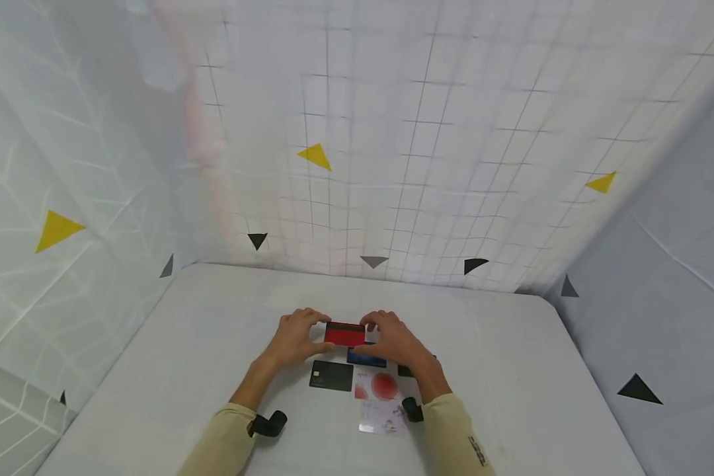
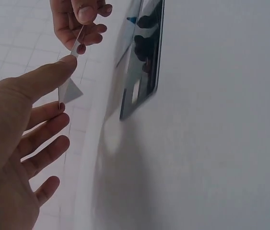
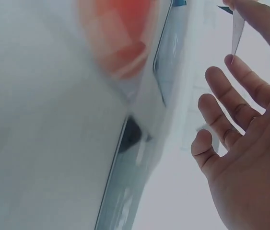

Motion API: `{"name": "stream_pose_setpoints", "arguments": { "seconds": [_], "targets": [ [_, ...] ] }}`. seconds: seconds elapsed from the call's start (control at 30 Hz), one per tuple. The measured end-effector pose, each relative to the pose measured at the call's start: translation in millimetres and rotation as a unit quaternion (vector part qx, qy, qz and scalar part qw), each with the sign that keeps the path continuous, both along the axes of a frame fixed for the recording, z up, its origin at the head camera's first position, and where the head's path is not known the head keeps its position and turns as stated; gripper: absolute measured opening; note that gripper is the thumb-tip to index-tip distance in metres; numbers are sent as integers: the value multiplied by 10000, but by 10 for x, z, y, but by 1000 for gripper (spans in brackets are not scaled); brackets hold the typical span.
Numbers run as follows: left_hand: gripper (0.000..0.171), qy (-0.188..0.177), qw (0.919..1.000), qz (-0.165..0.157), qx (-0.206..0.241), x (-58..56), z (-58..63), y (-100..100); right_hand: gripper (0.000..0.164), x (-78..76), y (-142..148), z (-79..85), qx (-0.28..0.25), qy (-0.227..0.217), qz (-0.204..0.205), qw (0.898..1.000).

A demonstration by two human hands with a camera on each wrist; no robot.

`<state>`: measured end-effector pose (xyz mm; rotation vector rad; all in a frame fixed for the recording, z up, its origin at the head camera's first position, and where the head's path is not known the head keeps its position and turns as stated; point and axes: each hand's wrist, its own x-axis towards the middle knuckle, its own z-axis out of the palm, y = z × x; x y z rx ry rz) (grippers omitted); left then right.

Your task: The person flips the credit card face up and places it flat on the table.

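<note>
A red card (image 1: 344, 334) with a dark stripe is held up by both hands over the table. My left hand (image 1: 296, 338) pinches its left side between thumb and index finger, the other fingers apart in the left wrist view. On the other side, my right hand (image 1: 391, 340) pinches the right edge. Just below the red card lies a blue card (image 1: 365, 358), partly covered by it. A black card (image 1: 331, 376) with a chip lies nearer the left wrist. Under the right wrist a dark card (image 1: 404, 371) is mostly hidden.
A white card with a red circle (image 1: 383, 386) lies in front of the blue card, and a pale card (image 1: 381, 418) lies below it. Straps with black mounts (image 1: 270, 424) are on both wrists. White sheeting (image 1: 369, 132) surrounds the white table (image 1: 512, 370).
</note>
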<state>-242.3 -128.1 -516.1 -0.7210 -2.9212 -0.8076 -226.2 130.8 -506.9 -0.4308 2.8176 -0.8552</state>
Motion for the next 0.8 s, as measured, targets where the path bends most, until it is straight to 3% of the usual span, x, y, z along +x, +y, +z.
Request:
{"name": "stream_pose_setpoints", "arguments": {
  "seconds": [0.33,0.8],
  "targets": [
    [60,-7,9992,-272,299,117,36,237,60,252,240,76,-348,112,-484,9982],
    [61,-11,9961,-654,598,275,64,398,59,499,488,51,-654,54,-720,9952]
  ]
}}
